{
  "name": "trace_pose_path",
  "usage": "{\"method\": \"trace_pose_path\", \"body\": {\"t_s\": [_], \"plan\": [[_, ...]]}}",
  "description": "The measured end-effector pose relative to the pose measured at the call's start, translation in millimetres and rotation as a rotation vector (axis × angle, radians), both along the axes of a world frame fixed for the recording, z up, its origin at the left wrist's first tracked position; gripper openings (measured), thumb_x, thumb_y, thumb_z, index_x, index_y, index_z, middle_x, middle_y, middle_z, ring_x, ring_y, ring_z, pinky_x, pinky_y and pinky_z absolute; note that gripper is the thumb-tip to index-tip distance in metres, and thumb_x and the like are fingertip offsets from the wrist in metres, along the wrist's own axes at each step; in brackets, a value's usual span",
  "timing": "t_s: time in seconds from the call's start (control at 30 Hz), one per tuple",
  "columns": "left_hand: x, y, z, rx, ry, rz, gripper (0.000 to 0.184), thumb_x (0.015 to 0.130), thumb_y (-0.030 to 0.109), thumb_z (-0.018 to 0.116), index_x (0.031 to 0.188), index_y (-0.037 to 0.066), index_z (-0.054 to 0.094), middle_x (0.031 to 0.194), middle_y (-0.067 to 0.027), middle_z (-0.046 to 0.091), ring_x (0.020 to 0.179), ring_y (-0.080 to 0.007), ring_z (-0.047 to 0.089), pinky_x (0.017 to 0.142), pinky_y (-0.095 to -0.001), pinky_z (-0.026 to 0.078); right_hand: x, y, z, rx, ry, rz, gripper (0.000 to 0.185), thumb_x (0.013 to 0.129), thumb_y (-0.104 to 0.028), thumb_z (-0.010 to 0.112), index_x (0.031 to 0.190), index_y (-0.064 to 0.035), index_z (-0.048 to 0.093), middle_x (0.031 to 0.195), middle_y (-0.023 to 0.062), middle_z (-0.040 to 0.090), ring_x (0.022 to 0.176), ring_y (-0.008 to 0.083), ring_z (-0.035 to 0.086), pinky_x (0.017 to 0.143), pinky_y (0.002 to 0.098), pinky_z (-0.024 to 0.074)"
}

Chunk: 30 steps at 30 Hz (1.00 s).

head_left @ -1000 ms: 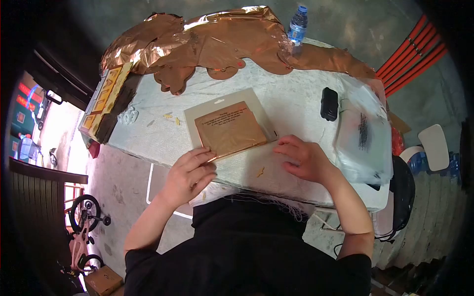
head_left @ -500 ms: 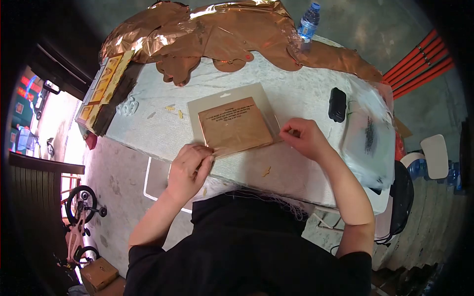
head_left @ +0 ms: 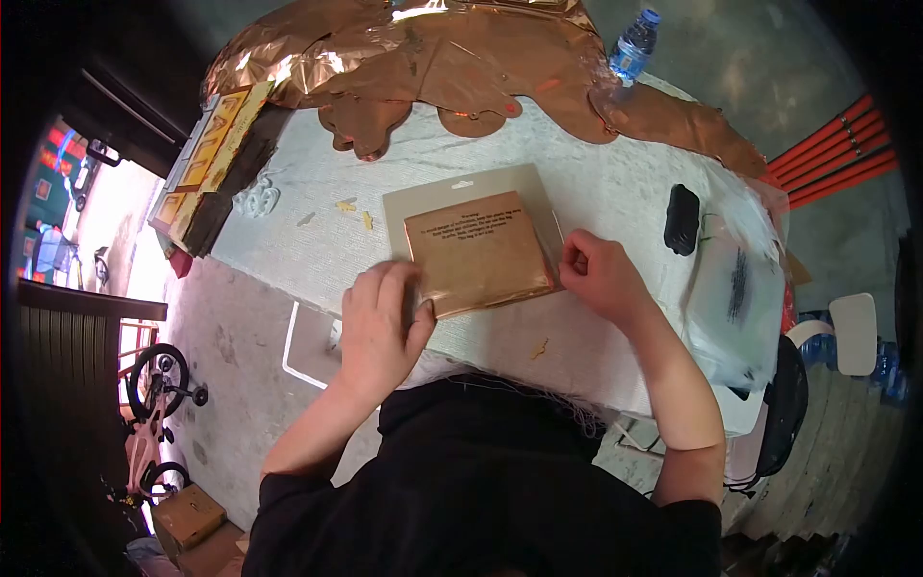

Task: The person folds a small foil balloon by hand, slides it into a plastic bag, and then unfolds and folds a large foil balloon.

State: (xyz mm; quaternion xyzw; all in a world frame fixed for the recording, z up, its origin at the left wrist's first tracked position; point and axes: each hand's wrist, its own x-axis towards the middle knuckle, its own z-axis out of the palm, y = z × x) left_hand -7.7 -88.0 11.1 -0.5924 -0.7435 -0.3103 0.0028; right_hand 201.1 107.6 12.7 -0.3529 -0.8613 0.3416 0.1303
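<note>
A clear plastic bag [head_left: 490,181] with a hang hole at its top lies on the table, with a flat copper-coloured folded foil piece [head_left: 476,258] inside. Black warning print shows across the upper part. My left hand [head_left: 377,322] rests at the bag's lower left corner, thumb and fingers apart, fingertips touching its edge. On the other side, my right hand [head_left: 604,281] is closed in a pinch on the bag's lower right edge; the fingertips partly hide what they grip.
Large copper foil balloons [head_left: 461,67] cover the table's far side, beside a water bottle [head_left: 635,48]. A black case [head_left: 682,219] and a stack of clear plastic bags [head_left: 735,298] lie right. An open cardboard box [head_left: 213,159] and white cord [head_left: 256,198] are left. Yellow scraps [head_left: 367,220] lie about.
My left thumb and fingers have spread from a pinch at the lower left corner. My right hand stays pinched at the right edge. The whole view has shifted slightly.
</note>
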Motion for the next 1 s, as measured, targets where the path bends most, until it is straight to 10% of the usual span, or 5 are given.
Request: {"method": "trace_pose_path", "body": {"t_s": [0.23, 0.43, 0.57, 1.0], "plan": [[1, -24, -11, -0.024, 0.105, 0.222, 0.052, 0.078, 0.019, 0.067, 0.123, 0.001, 0.048, 0.114, -0.0165, 0.052, 0.111, -0.0342, 0.045, 0.093, -0.0464, 0.033, 0, -11, -10, 0.31, -0.117, -0.069, 0.019, 0.08, -0.013, 0.062, 0.094, -0.0094, 0.05, 0.07, 0.0096, 0.065, 0.067, 0.0307, 0.065, 0.056, 0.0412, 0.0486], [9, -39, 4, -0.161, -0.09, 0.241, 0.048, 0.08, 0.019, 0.07, 0.119, 0.001, 0.049, 0.081, -0.0125, 0.057, 0.071, -0.0247, 0.057, 0.063, -0.0342, 0.045, 4, -12, -22, 0.438, -0.004, -0.01, 0.015, 0.081, -0.012, 0.063, 0.091, -0.0085, 0.053, 0.077, 0.0083, 0.066, 0.067, 0.0285, 0.065, 0.059, 0.0388, 0.0514], [11, -46, -8, -0.147, -0.69, 0.159, 0.041, 0.088, 0.007, 0.062, 0.124, 0.001, 0.045, 0.065, -0.0046, 0.054, 0.055, -0.0111, 0.054, 0.052, -0.0245, 0.046, 4, -15, -18, 0.264, 0.114, -0.007, 0.015, 0.08, -0.011, 0.065, 0.091, -0.0059, 0.056, 0.082, 0.0104, 0.064, 0.067, 0.0263, 0.065, 0.062, 0.0359, 0.0514], [-2, -27, -2, 0.124, -0.57, 0.092, 0.061, 0.09, 0.002, 0.06, 0.143, 0.001, 0.031, 0.078, -0.0043, 0.064, 0.069, -0.0091, 0.06, 0.067, -0.0231, 0.048, 11, 7, -9, -0.652, 0.337, 0.095, 0.026, 0.081, -0.003, 0.062, 0.106, -0.004, 0.055, 0.088, 0.0028, 0.064, 0.074, 0.0071, 0.058, 0.065, 0.0219, 0.0467]]}}
